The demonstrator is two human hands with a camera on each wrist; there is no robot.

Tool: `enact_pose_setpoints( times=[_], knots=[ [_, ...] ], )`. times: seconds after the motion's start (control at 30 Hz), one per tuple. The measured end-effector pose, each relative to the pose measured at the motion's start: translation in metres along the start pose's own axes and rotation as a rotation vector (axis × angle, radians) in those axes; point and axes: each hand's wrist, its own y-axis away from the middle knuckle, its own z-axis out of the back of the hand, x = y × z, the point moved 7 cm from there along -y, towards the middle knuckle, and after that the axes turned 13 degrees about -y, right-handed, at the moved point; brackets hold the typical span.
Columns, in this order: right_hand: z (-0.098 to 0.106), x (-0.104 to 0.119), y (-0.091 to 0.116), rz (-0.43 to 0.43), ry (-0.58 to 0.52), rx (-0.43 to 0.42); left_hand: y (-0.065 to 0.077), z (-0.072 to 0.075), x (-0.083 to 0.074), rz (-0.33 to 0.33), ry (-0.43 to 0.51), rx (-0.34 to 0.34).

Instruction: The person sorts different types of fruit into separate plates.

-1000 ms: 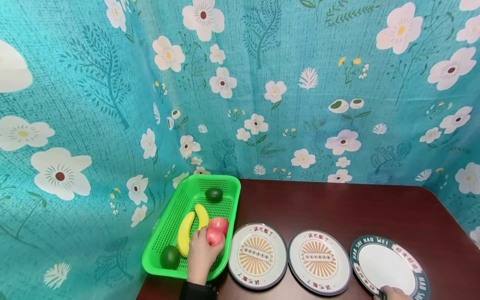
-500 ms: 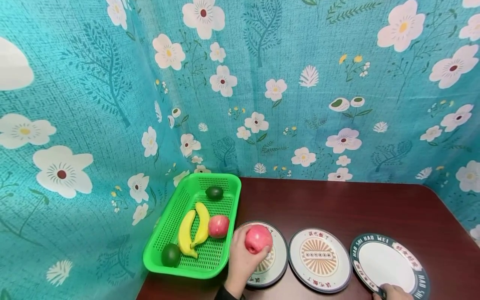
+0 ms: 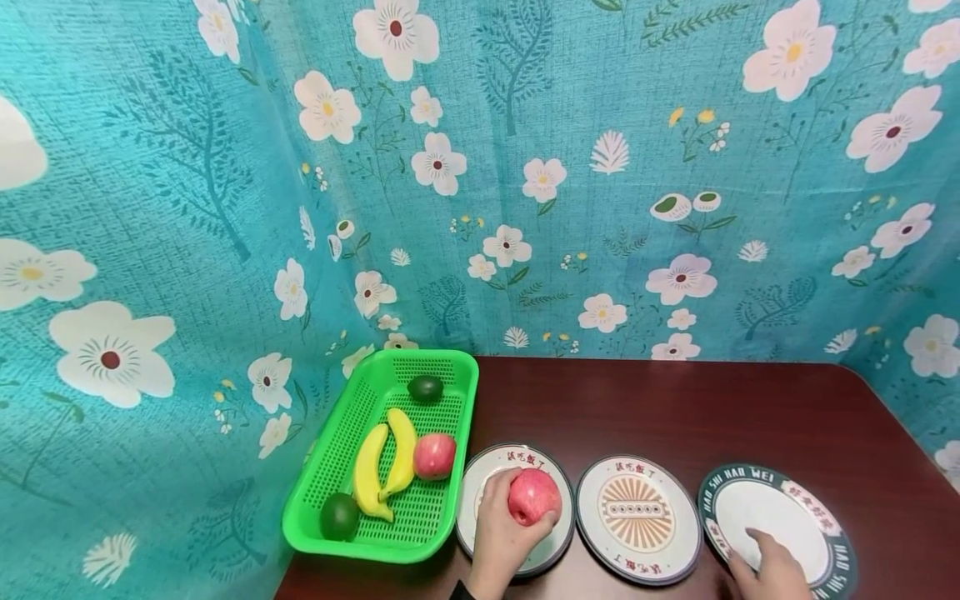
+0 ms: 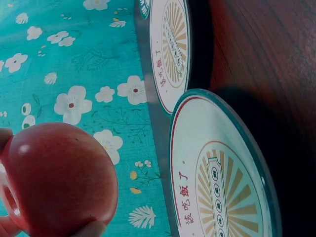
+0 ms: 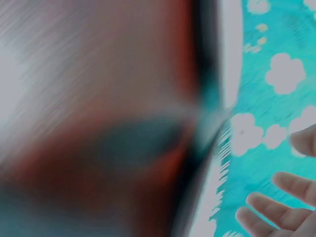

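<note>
Red apple [image 3: 534, 497], gripped in the left hand [image 3: 498, 533], sits over the left plate [image 3: 517, 456]; the left wrist view shows it clear of that plate's face. Thumb and fingertips press on its sides, leaving much of the skin bare. Right hand [image 3: 776, 571] holds nothing, fingers spread, over the near part of the green-rimmed plate [image 3: 765, 504]; whether it touches, cannot tell. The hands are well apart. Skin looks smooth and glossy, so probably slick under dry fingertips; body seems firm, unlikely to give under a squeeze. Weight uncertain: light if an imitation, moderate if real fruit. Best hold, by my judgement: round the widest part, thumb opposite fingers, as a round thing may roll on a flat plate. A second apple [image 3: 435, 457] lies beside the bananas [image 3: 370, 471] in the green basket [image 3: 474, 400], all on the dark counter [image 3: 660, 408].
</note>
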Motion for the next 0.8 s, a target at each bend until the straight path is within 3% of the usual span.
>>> enact_pose_setpoints(
  times=[0.13, 0.2, 0.27, 0.37, 0.47, 0.6, 0.8],
  knots=[
    [0.001, 0.053, 0.017, 0.086, -0.331, -0.099, 0.002, -0.001, -0.003, -0.004, -0.006, 0.016],
    [-0.001, 0.081, 0.025, 0.222, -0.526, -0.163, 0.003, -0.002, -0.006, -0.02, 0.001, 0.021],
    [-0.01, 0.104, 0.031, 0.327, -0.699, -0.142, 0.004, -0.003, -0.008, -0.045, 0.009, 0.021],
    [-0.034, 0.131, 0.034, 0.378, -0.947, -0.006, 0.007, -0.005, -0.011, -0.1, 0.013, 0.02],
    [-0.067, 0.143, 0.034, 0.237, -1.121, 0.198, 0.011, -0.007, -0.016, -0.173, -0.012, 0.013],
    [-0.1, 0.152, 0.036, 0.145, -1.224, 0.438, 0.017, -0.012, -0.023, -0.259, -0.031, 0.022],
    [-0.12, 0.161, 0.045, 0.192, -1.339, 0.747, 0.026, -0.02, -0.027, -0.305, -0.043, 0.064]
  ],
)
